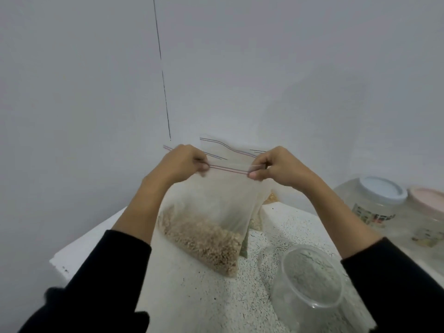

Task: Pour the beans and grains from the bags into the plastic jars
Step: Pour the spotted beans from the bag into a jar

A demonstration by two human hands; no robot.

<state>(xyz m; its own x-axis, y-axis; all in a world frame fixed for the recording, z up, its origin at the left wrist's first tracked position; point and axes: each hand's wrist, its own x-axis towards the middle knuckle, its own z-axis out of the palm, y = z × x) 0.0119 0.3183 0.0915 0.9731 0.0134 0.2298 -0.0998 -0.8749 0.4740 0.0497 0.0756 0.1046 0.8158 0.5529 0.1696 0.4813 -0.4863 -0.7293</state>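
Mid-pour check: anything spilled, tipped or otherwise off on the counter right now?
No spill shows. The bag of grains hangs between the left hand and right hand, both pinching its zip edge. The open jar stands lidless below; two lidded jars sit at right. Nothing stands out.

Backdrop: plain wall [288, 68], pale grey-white, matte, no fittings or windows in view. Thin dark vertical line [161, 68] runs down the wall left of centre, from the top edge of the view to just above the counter level; whether it is a crack, a joint or a corner seam cannot be told. Work surface: white counter [211, 296] with fine black speckle, its white left edge [79, 243] squared off and bare. Light dim, even, diffuse; faint soft shadows on the wall at right, no visible source
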